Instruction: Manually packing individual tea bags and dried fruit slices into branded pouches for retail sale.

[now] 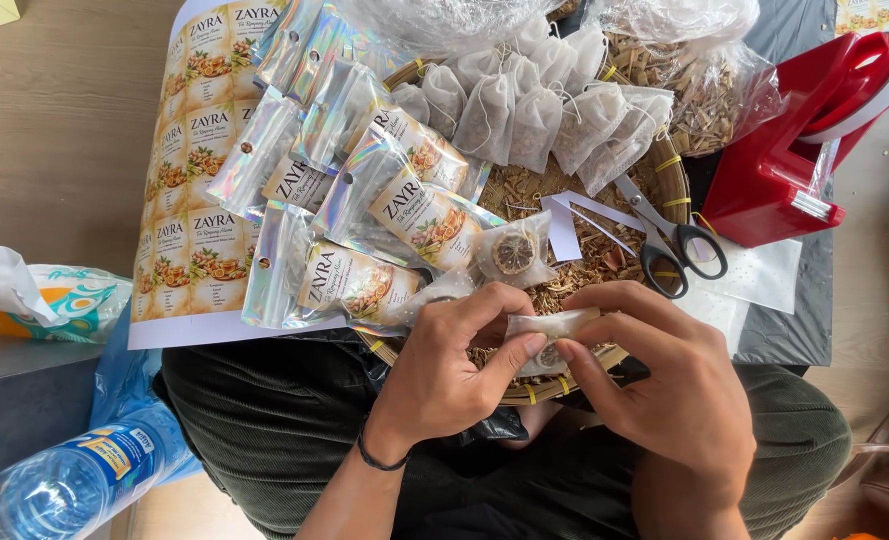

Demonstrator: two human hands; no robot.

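**Both hands pinch a small clear sachet over the tray**

Left hand [444, 375] & right hand [669, 385] meet at the near rim of a round woven tray [676, 175], both closed on one small clear sachet [549, 328]. Left thumb + forefinger pinch its left end; right fingertips clamp the right end, so the sachet is stretched flat btw them. A dark round piece shows thru the film at its lower edge, prob. a dried slice like the one in the sachet [513, 254] lying just beyond the hands. Held low over the tray, w/ the loose dried chaff under it, so any spill would fall back into the tray – that's my read, not seen.

Layout looks arranged for reach:
- Shiny foil pouches [364, 210] w/ labels fanned over the tray's left side, overlapping a printed label sheet [179, 240] on the floor.
- Small mesh bags [529, 105], drawstring type, bunched at the far rim.
- Clear bag of dried sticks [704, 85] behind them, top right.
- Scissors [669, 235], black handles, lie on the tray's right w/ handles toward the person; white paper strips beside the blades.
- Red tabletop device [794, 140] further right, on a dark mat.
- Water bottle [74, 480] lies on its side at bottom left, well apart from the work.

Person sits w/ tray partly over the lap, dark trousers; black band on left wrist.
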